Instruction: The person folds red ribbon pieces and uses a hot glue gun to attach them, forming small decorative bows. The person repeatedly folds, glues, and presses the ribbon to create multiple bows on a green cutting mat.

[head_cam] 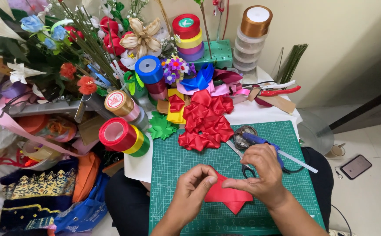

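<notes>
While ribbon spools (124, 136) sit well left of it, the left hand (195, 189) pinches the red ribbon piece's (228, 195) left edge; the right hand (262, 171) pinches its top, scissors (244, 165) beneath, glue gun (265, 143) just beyond.

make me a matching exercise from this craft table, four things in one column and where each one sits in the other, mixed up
Things:
1. folded red ribbon piece
2. pile of red ribbon petals
3. copper ribbon spool
4. phone

Places:
A. on the floor, right of the table
B. top of a stack of clear tubs by the wall
C. pinched between the left hand and right hand
D. at the far edge of the green cutting mat

Pairs: 1-C, 2-D, 3-B, 4-A
</notes>
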